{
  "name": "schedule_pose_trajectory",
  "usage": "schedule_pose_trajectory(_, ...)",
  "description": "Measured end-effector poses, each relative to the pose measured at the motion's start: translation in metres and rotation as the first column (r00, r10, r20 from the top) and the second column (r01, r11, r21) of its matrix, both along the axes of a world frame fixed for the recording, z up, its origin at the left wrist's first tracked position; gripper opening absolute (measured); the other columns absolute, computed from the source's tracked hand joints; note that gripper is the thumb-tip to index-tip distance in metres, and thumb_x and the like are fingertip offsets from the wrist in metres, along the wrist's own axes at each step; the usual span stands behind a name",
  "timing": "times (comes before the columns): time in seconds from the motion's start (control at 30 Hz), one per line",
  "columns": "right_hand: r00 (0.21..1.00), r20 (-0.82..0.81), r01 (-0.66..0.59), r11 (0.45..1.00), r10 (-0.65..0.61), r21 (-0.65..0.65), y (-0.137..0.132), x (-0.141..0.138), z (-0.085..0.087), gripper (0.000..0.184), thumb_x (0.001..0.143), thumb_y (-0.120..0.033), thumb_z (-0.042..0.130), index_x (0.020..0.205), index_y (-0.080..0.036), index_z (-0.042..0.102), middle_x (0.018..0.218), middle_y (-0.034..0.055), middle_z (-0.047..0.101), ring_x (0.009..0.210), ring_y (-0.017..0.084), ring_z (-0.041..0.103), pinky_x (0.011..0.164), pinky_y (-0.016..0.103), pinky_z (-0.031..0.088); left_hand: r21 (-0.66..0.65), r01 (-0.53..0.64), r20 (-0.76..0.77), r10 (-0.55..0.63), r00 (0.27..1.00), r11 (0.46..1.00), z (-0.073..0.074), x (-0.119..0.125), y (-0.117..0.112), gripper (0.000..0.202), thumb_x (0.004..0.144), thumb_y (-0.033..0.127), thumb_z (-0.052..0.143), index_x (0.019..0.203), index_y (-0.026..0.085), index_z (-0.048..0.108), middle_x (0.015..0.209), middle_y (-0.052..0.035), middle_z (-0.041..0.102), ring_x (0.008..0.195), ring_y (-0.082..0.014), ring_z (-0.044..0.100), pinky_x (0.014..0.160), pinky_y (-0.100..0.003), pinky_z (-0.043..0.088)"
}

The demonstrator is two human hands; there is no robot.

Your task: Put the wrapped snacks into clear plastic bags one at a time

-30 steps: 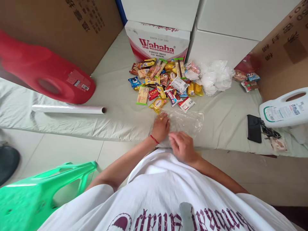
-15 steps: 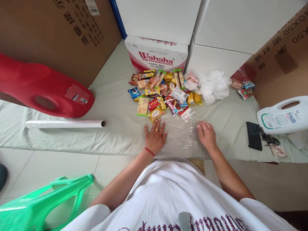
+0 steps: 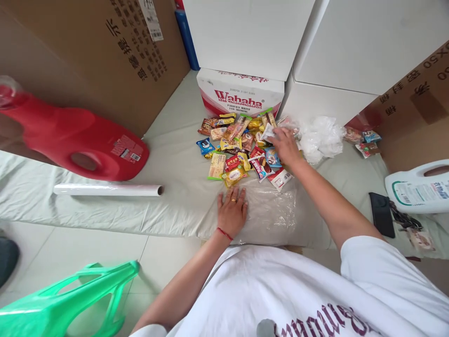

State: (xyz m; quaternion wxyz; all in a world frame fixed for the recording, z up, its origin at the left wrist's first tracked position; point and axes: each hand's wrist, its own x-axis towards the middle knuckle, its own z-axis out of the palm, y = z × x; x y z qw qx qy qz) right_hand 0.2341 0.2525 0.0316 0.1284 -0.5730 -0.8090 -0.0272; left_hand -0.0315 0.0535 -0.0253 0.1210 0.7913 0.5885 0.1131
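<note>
My left hand [image 3: 232,213] lies flat with its fingers stretched out, on the left edge of a sheet of clear plastic film [image 3: 268,215] spread over the cloth. My right hand [image 3: 286,144] reaches over the right side of a pile of wrapped snacks, its fingers closed on a white snack packet [image 3: 269,132]. Just below that hand is a blue snack packet [image 3: 272,157]. At the pile's near edge lie a yellow snack packet [image 3: 234,176] and a red-and-white packet [image 3: 280,179]. A cracker pack [image 3: 217,165] sits at the left.
A roll of plastic film [image 3: 108,190] lies left, below a red detergent bottle [image 3: 87,145]. Behind the snacks stand a Wahaha carton [image 3: 242,93] and white boxes [image 3: 249,37]. Crumpled clear plastic [image 3: 321,138], a phone [image 3: 381,214] and a white bottle [image 3: 421,187] are right; a green stool [image 3: 70,299] stands below.
My right hand has left the film and moved up to the snack pile, taking hold of the white packet and uncovering the blue one. My left hand still rests on the film.
</note>
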Motion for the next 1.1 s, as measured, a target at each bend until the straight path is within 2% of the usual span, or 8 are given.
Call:
schedule_pose_trajectory(0.17,0.938,-0.221,0.296,0.949,-0.267,0.109,-0.010,0.013,0.011,0.036,0.099,-0.033,0.049,0.123,-0.016,0.070,0.132,0.0168,0.062,0.125,0.031,0.054,0.106,0.048,0.044,-0.020,-0.007,-0.031,0.007,1.000,1.000,-0.003,0.003,0.004,0.055,0.106,0.040,0.031,0.157,0.024,0.045,0.166,-0.0128,0.037,0.156,-0.0311,0.031,0.124,-0.073,0.006)
schedule_pose_trajectory(0.3,0.801,-0.100,0.554,0.793,-0.591,-0.253,-0.050,0.005,-0.005,0.045,0.100,-0.052,0.047,0.093,-0.017,0.074,0.088,0.0170,0.069,0.096,0.033,0.065,0.089,0.047,0.050,-0.026,0.005,-0.021,-0.006,1.000,1.000,-0.001,0.001,0.003,0.055,0.107,0.042,0.028,0.157,0.026,0.045,0.167,-0.0119,0.037,0.156,-0.0301,0.032,0.125,-0.072,0.004)
schedule_pose_trajectory(0.47,0.735,-0.101,0.596,0.710,-0.671,-0.375,-0.049,-0.011,-0.022,0.050,0.091,-0.065,0.056,0.083,-0.019,0.073,0.086,0.0166,0.070,0.089,0.033,0.067,0.082,0.046,0.051,-0.032,0.002,-0.018,-0.003,1.000,0.999,0.000,0.001,0.003,0.056,0.107,0.043,0.027,0.157,0.025,0.045,0.167,-0.0122,0.036,0.156,-0.0306,0.032,0.125,-0.073,0.004)
schedule_pose_trajectory(0.7,0.739,-0.205,0.519,0.737,-0.641,-0.434,-0.038,0.000,-0.026,0.038,0.090,-0.053,0.060,0.092,-0.017,0.071,0.087,0.0114,0.070,0.082,0.027,0.064,0.080,0.039,0.051,-0.024,-0.016,-0.022,0.016,1.000,1.000,-0.003,0.003,0.003,0.056,0.107,0.043,0.026,0.158,0.026,0.042,0.168,-0.0107,0.033,0.157,-0.0287,0.031,0.125,-0.072,0.003)
schedule_pose_trajectory(0.8,0.734,-0.325,0.570,0.801,-0.596,-0.183,-0.049,-0.001,-0.018,0.033,0.093,-0.034,0.051,0.114,-0.013,0.067,0.114,0.0177,0.067,0.104,0.029,0.062,0.093,0.041,0.049,-0.019,-0.011,-0.032,0.011,0.999,1.000,-0.003,0.003,0.003,0.056,0.107,0.044,0.029,0.159,0.026,0.041,0.168,-0.0114,0.033,0.157,-0.0292,0.031,0.125,-0.072,0.003)
schedule_pose_trajectory(0.9,0.812,-0.402,0.476,0.879,-0.424,0.034,-0.059,-0.022,-0.004,0.032,0.097,-0.025,0.040,0.113,-0.016,0.066,0.117,0.0169,0.065,0.110,0.027,0.059,0.097,0.039,0.046,-0.016,0.001,-0.040,-0.002,0.999,1.000,-0.003,0.004,0.003,0.057,0.106,0.044,0.029,0.159,0.025,0.040,0.168,-0.0122,0.033,0.157,-0.0297,0.031,0.125,-0.073,0.003)
schedule_pose_trajectory(1.0,0.920,-0.273,0.263,0.959,-0.283,-0.106,-0.058,-0.063,0.004,0.037,0.103,-0.036,0.038,0.108,-0.018,0.070,0.109,0.0153,0.069,0.106,0.029,0.060,0.092,0.039,0.048,-0.015,-0.002,-0.051,0.002,0.999,1.000,-0.004,0.004,0.002,0.058,0.106,0.044,0.030,0.159,0.024,0.040,0.168,-0.0132,0.034,0.157,-0.0306,0.030,0.125,-0.073,0.003)
schedule_pose_trajectory(1.1,0.968,-0.110,0.182,0.931,-0.227,-0.317,-0.041,-0.104,0.001,0.046,0.097,-0.053,0.054,0.112,-0.013,0.072,0.119,0.0224,0.068,0.124,0.039,0.053,0.096,0.046,0.048,-0.018,-0.008,-0.058,0.007,0.998,1.000,-0.004,0.005,0.002,0.058,0.106,0.043,0.030,0.159,0.025,0.041,0.167,-0.0140,0.035,0.157,-0.0313,0.030,0.125,-0.073,0.005)
